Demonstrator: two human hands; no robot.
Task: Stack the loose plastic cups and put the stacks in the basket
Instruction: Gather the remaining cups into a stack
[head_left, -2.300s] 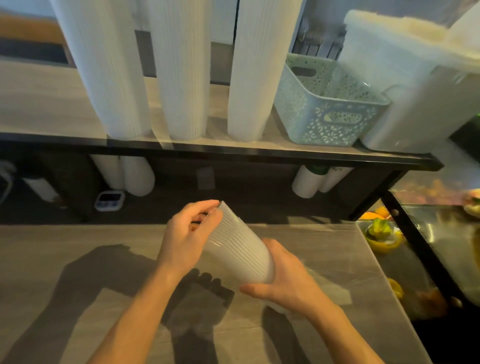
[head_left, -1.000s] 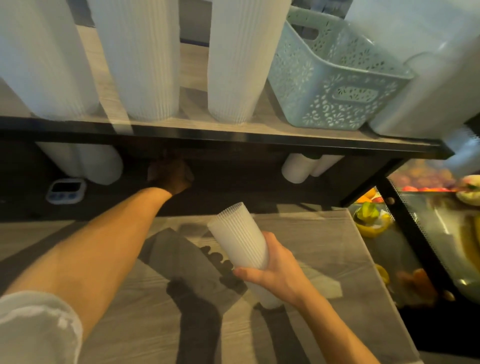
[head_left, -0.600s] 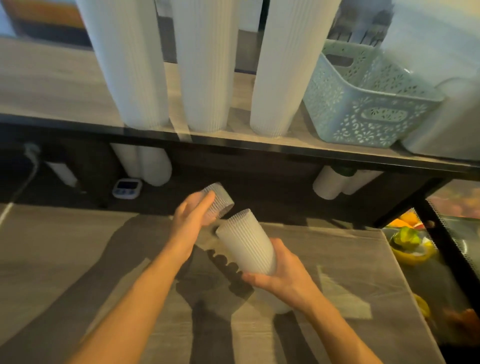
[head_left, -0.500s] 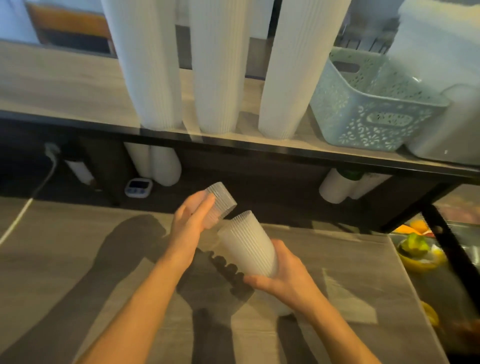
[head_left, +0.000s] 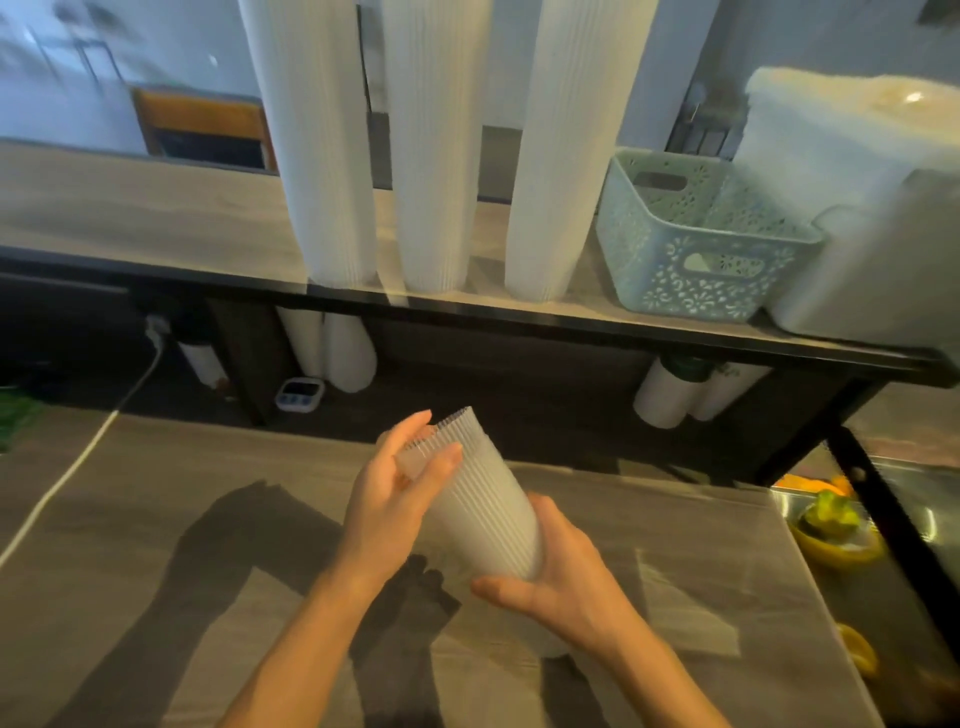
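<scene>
- My right hand (head_left: 558, 577) wraps round the lower end of a short stack of ribbed translucent plastic cups (head_left: 485, 506), held tilted above the grey wood-grain worktop (head_left: 156, 519).
- My left hand (head_left: 395, 499) grips one more ribbed cup at the stack's upper mouth; the cup looks partly seated, not fully home.
- Progress, as I judge it: stacking is under way, and this stack is not yet in the pale blue perforated plastic basket (head_left: 696, 260).
- The basket sits on the raised dark-edged shelf (head_left: 519, 317), well apart from my hands, up and to the right. Its visible interior looks empty, though the near wall hides part of the floor.
- I see no loose cups on the worktop in view; whether more remain elsewhere I cannot tell.
- Around: three tall white cup columns (head_left: 441, 156) stand on the shelf left of the basket; a large white tub (head_left: 852, 208) stands just beside the basket's right side.
- Under the shelf: white rolls, a small white timer (head_left: 300, 394), a white cable (head_left: 67, 478).
- In the way: the shelf lip and the nearest column crowd the path up; the basket's top is otherwise open.
</scene>
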